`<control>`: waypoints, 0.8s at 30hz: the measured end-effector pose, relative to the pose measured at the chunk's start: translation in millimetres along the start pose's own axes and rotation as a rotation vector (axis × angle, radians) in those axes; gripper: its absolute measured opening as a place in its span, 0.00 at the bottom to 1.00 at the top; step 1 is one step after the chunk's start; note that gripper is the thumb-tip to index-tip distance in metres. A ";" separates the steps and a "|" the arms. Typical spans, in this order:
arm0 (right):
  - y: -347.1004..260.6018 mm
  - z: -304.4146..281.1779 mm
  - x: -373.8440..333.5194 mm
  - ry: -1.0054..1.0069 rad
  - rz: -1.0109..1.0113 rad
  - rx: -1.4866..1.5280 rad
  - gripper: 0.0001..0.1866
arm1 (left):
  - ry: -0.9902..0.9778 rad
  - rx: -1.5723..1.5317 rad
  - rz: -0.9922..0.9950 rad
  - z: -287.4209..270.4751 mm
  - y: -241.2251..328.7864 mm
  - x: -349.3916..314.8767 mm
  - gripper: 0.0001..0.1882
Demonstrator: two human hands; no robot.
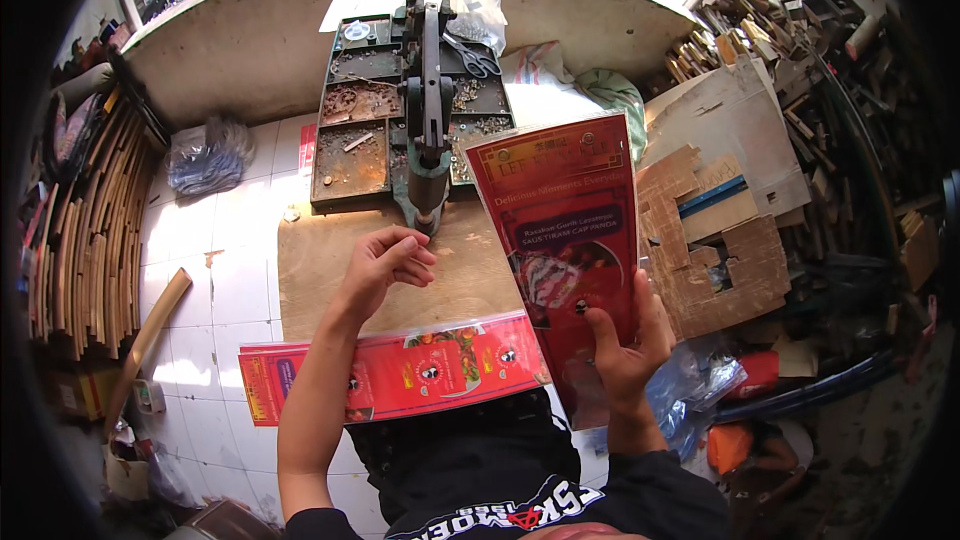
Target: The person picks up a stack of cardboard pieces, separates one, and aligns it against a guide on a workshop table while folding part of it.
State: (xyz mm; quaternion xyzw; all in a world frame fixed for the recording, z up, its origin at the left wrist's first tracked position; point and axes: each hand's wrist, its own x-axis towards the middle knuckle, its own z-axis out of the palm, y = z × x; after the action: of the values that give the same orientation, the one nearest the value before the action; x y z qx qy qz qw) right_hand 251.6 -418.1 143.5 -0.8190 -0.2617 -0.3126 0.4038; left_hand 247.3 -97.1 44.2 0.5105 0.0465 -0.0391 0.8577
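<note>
Looks like a small workshop, judging by the dark metal lever press (430, 110) at the brown plywood tabletop's (460, 280) far edge, the black compartmented tray (350, 203) flanking it, and brown wooden pieces (95, 230) piled beyond 2 edges, left and right.

The person wears a black, short-sleeved shirt (655, 500) with white lettering (583, 496) and a red mark (522, 517).

Covered, cropped, too small

The left forearm (314, 390) hides part of the near red sheets (480, 365); the raised red panel (565, 205) hides part of the right grip (635, 350). Whether the left grip (382, 265) holds anything is unclear. The top of the press (430, 115) is cropped; bits (467, 96) in the tray (350, 204) are too small to identify.
</note>
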 end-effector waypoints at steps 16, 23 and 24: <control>0.6 21.3 -24.9 -0.607 0.236 0.423 0.32 | 0.076 -0.181 0.398 6.6 32.2 -2.0 0.17; 2.5 38.5 -44.8 -0.700 0.276 0.480 0.33 | 0.034 0.646 0.072 23.6 79.8 -41.4 0.21; 3.2 40.4 -47.2 -0.703 0.256 0.475 0.33 | 0.078 0.660 -0.014 36.1 83.9 -51.3 0.19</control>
State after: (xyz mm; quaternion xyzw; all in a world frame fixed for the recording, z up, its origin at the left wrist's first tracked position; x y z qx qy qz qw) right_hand 234.5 -394.7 88.4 -0.7858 -0.3442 0.1062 0.5027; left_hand 207.5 -88.0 140.7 0.7617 0.0674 -0.0383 0.6433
